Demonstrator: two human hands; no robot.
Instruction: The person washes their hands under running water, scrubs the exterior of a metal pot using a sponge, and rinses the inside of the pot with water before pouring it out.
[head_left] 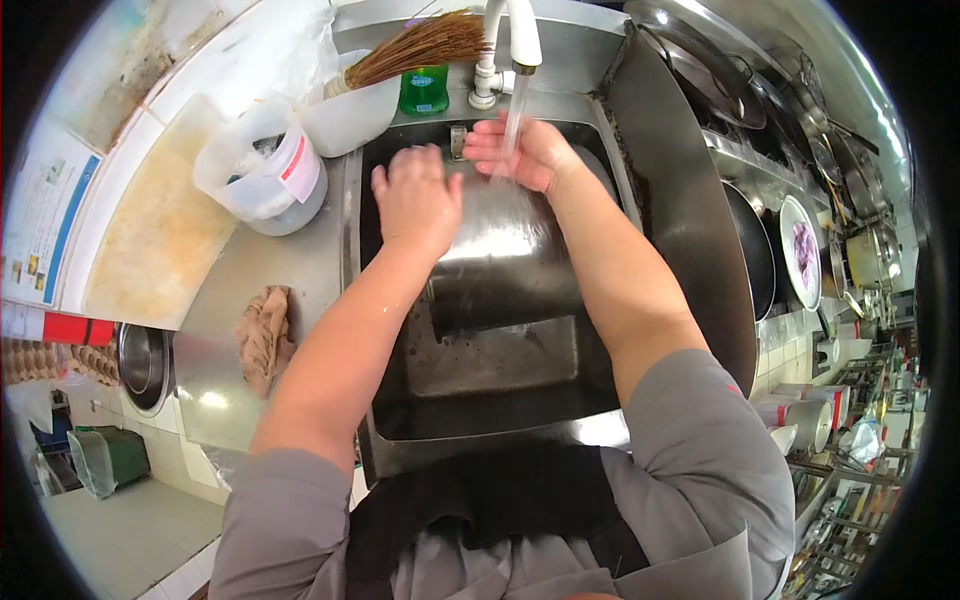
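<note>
Water runs from the white faucet (pixel 524 40) onto my right hand (pixel 522 152), which is turned palm up with its fingers stretched out to the left. My left hand (pixel 418 200) is beside it, back upward, fingers apart and slightly blurred. Neither hand holds anything. Both are above the metal sink (pixel 480 425). Beneath them a large shiny metal pan (pixel 510 265) lies tilted in the basin, and water splashes on it. Part of the pan is hidden by my hands.
Left of the sink are a clear plastic tub (pixel 262 170) and a crumpled brown cloth (pixel 265 338). A straw brush (pixel 420 48) and a green soap bottle (pixel 424 92) are behind the basin. A metal partition (pixel 680 200) rises on the right, with pans (pixel 750 250) beyond.
</note>
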